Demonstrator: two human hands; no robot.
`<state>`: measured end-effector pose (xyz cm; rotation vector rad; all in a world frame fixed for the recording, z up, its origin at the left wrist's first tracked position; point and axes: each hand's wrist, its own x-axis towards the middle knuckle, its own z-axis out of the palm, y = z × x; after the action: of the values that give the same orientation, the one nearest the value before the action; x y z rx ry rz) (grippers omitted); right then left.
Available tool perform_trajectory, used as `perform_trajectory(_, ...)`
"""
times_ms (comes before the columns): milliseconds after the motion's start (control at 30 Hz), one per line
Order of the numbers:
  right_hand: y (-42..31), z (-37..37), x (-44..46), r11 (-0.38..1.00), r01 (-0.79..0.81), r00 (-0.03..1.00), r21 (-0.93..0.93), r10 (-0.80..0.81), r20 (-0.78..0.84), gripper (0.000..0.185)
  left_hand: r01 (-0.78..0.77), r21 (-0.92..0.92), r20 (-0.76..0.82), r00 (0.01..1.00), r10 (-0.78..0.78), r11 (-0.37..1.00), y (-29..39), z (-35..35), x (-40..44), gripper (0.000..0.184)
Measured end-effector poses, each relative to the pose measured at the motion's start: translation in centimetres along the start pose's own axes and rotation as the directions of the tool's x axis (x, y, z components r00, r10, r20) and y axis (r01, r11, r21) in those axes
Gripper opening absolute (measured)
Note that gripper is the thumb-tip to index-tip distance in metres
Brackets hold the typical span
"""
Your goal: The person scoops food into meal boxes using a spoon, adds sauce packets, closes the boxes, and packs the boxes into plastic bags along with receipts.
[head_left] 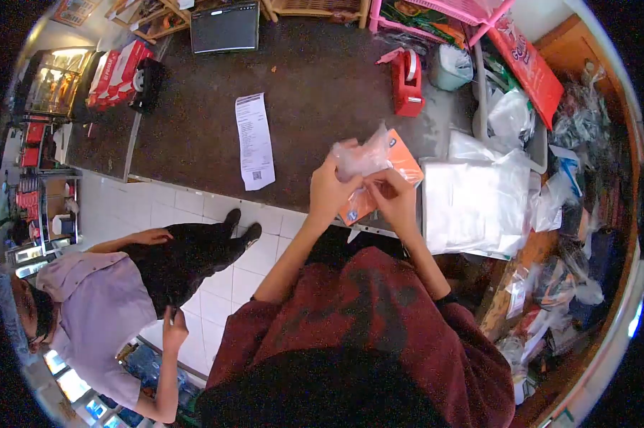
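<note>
My left hand (pixel 328 191) is closed around a crumpled clear plastic bag (pixel 365 158) with something pale or pinkish inside that I cannot make out. The fingers of my right hand (pixel 396 202) pinch at the lower edge of the same bag, close to the left fingertips. Beneath both hands lies a flat orange packet (pixel 406 162) with a small blue mark, partly hidden by the hands and the bag. A long printed receipt (pixel 254 143) rests on the dark counter (pixel 193 135) to the left of my hands.
Stacked clear plastic bags (pixel 472 203) lie at the right. A red tape dispenser (pixel 407 89) stands behind, beside a small bin (pixel 453 68) and a grey tray (pixel 539 153). A black tablet-like device (pixel 225 30) sits at the back. Another person (pixel 97 307) is at the left.
</note>
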<state>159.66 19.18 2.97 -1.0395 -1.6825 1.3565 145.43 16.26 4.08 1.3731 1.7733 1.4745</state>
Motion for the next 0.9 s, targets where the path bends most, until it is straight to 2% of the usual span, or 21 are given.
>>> perform_trajectory(67,0.4,-0.3,0.3,0.999,-0.017,1.0,-0.033,0.016,-0.018,0.012,-0.006,-0.061,-0.043,0.999,0.004,0.998,0.5,-0.3,0.2,0.047)
perform_trajectory(100,0.4,-0.4,0.6,0.997,-0.077,0.997,-0.012,0.077,-0.006,0.009,-0.019,-0.117,-0.085,0.996,0.009,0.993,0.8,-0.6,0.4,0.05)
perform_trajectory(133,0.4,-0.4,0.9,0.99,-0.137,0.991,0.01,0.137,0.006,0.007,0.226,-0.365,0.167,0.97,-0.176,0.903,-0.6,-1.5,-0.3,0.049)
perform_trajectory(200,0.4,-0.4,1.6,0.988,-0.131,0.991,0.077,0.129,0.035,0.008,0.112,-0.277,0.164,0.984,-0.068,0.954,-0.9,-1.3,-0.3,0.034)
perform_trajectory(233,0.4,-0.2,1.7,0.981,-0.128,0.991,0.147,0.12,0.062,0.008,0.112,-0.276,0.158,0.985,-0.07,0.955,-1.1,-1.3,-0.4,0.034)
perform_trajectory(267,0.3,-0.1,1.6,0.981,-0.128,0.99,0.146,0.119,0.07,0.008,-0.025,-0.03,0.183,0.983,0.03,0.999,-1.4,-1.2,-0.5,0.028)
perform_trajectory(300,0.3,-0.2,1.6,0.97,-0.164,0.985,0.177,0.152,0.083,0.009,-0.168,0.213,0.23,0.966,0.118,0.962,-1.5,-1.1,-0.5,0.023)
perform_trajectory(367,0.0,-0.4,1.7,0.959,-0.195,0.979,0.205,0.177,0.101,0.009,-0.124,0.187,0.213,0.973,0.083,0.975,-1.6,-0.9,-0.6,0.018)
perform_trajectory(467,-0.9,-1.4,1.9,0.982,-0.15,0.984,0.111,0.137,0.117,0.01,-0.06,0.176,0.231,0.973,0.018,0.982,-1.7,-0.9,-1.0,0.017)
perform_trajectory(533,-0.9,-2.3,2.3,0.989,-0.145,0.96,0.035,0.131,0.249,0.012,-0.031,0.206,0.253,0.967,-0.023,0.978,-2.6,-0.8,-1.5,0.019)
perform_trajectory(600,-0.5,-2.9,2.6,0.989,-0.134,0.949,0.059,0.111,0.297,0.013,-0.159,0.164,0.175,0.976,0.13,0.974,-3.3,-0.4,-1.8,0.02)
perform_trajectory(633,-0.9,-3.2,2.7,0.982,-0.173,0.93,0.08,0.136,0.34,0.013,-0.13,0.237,0.248,0.966,0.069,0.963,-2.5,-1.0,-1.8,0.019)
perform_trajectory(667,-1.1,-3.5,2.9,0.973,-0.21,0.91,0.099,0.158,0.383,0.013,-0.13,0.248,0.237,0.969,0.07,0.96,-2.8,-1.0,-1.9,0.019)
perform_trajectory(733,-0.7,-3.6,3.3,0.985,-0.154,0.901,0.072,0.11,0.419,0.014,-0.405,0.356,0.337,0.896,0.288,0.842,-3.1,-0.8,-1.8,0.021)
perform_trajectory(800,-1.2,-3.5,3.1,0.984,-0.178,0.875,0.023,0.148,0.46,0.013,-0.429,0.457,0.379,0.886,0.265,0.779,-3.7,-0.7,-2.1,0.023)
perform_trajectory(867,-2.1,-3.4,3.2,0.982,-0.187,0.872,0.019,0.157,0.464,0.011,-0.354,0.269,0.289,0.917,0.276,0.896,-5.0,-0.3,-2.5,0.023)
perform_trajectory(900,-2.4,-3.6,3.2,0.968,-0.251,0.863,0.02,0.215,0.456,0.011,-0.352,0.312,0.316,0.914,0.253,0.883,-3.7,-0.7,-2.3,0.022)
